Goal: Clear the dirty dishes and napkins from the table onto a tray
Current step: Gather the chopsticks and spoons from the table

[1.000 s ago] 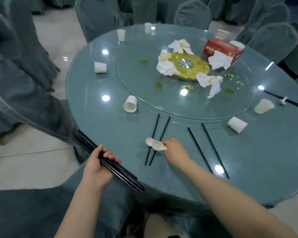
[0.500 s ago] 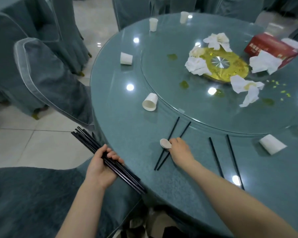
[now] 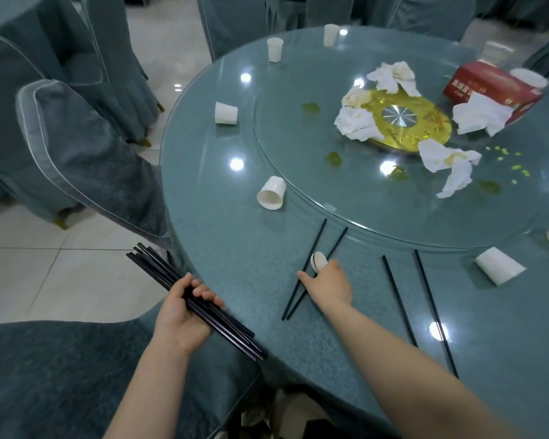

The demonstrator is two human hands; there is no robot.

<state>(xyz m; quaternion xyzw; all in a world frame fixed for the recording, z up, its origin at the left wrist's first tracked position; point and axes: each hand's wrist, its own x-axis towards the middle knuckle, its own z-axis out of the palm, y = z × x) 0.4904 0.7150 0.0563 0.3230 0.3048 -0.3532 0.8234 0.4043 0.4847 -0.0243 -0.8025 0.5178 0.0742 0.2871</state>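
A: How will that chopstick pair [image 3: 311, 270] at six o'clock on the surface [image 3: 235, 248] handle?

B: Thin, black, stiff, probably slick; I'd pinch mid-length. The right hand [image 3: 328, 285] rests on them, gripping small white spoons [image 3: 318, 260].

A: And the left hand [image 3: 184, 321]?

B: Wrapped around a chopstick bundle [image 3: 187, 296] off the rim.
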